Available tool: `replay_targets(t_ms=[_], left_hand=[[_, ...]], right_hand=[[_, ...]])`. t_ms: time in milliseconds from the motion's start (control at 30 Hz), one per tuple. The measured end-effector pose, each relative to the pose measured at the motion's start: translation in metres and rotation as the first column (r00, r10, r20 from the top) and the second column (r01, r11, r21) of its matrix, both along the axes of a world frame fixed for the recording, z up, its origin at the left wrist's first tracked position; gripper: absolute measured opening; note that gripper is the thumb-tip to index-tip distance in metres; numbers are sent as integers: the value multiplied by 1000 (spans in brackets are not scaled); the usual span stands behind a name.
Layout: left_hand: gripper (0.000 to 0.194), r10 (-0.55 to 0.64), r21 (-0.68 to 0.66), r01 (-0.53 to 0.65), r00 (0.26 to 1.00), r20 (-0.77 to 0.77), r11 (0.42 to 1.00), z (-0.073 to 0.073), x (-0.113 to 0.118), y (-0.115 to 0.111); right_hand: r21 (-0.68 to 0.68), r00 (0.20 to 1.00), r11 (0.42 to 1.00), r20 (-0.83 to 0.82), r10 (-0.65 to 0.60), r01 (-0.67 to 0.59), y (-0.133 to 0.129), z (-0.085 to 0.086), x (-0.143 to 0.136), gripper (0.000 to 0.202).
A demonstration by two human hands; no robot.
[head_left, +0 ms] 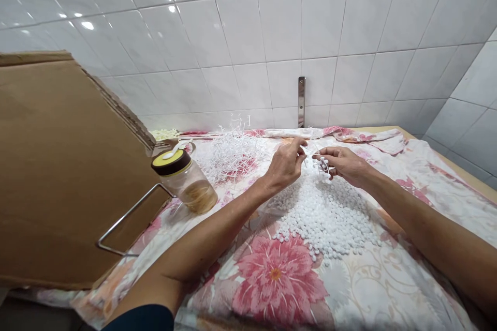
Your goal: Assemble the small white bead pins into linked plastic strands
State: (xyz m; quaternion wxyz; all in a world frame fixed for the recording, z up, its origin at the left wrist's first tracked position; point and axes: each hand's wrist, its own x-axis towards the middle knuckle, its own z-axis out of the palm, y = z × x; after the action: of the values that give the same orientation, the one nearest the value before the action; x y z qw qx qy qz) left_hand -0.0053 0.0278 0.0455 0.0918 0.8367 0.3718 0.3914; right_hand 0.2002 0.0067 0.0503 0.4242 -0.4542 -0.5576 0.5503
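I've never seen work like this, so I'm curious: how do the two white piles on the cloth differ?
The strip pile is thin, spiky pieces; the bead pile is small, roundish ones. The strip pile bristles loosely, while the bead pile lies denser. Both are white and rest on the flowered cloth.

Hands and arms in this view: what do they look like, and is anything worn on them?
Both the left hand and the right hand are ungloved, with slim, bare wrists and forearms: no watch or bracelet. A dark blue sleeve ends above the left elbow; no right sleeve can be made out.
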Motion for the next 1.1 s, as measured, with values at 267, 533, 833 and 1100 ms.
replay_targets(t_ms=[267, 533, 833, 1100], left_hand=[[17, 7, 167, 9, 996, -93, 986, 0, -3, 3], [32, -16, 151, 36, 992, -128, 988, 1, -4, 4], [31, -123, 48, 124, 992, -21, 991, 0, -2, 5], [32, -108, 24, 109, 994, -29, 994, 3, -2, 4]], right_hand=[[-3, 994, 994, 12, 108, -108, 0, -3, 6, 43], [91, 997, 993, 15, 71, -72, 1, -2, 7, 39], [367, 951, 930, 285, -117, 5, -3, -1, 4, 36], [467, 910, 884, 374, -177, -20, -1, -4, 5, 41]])
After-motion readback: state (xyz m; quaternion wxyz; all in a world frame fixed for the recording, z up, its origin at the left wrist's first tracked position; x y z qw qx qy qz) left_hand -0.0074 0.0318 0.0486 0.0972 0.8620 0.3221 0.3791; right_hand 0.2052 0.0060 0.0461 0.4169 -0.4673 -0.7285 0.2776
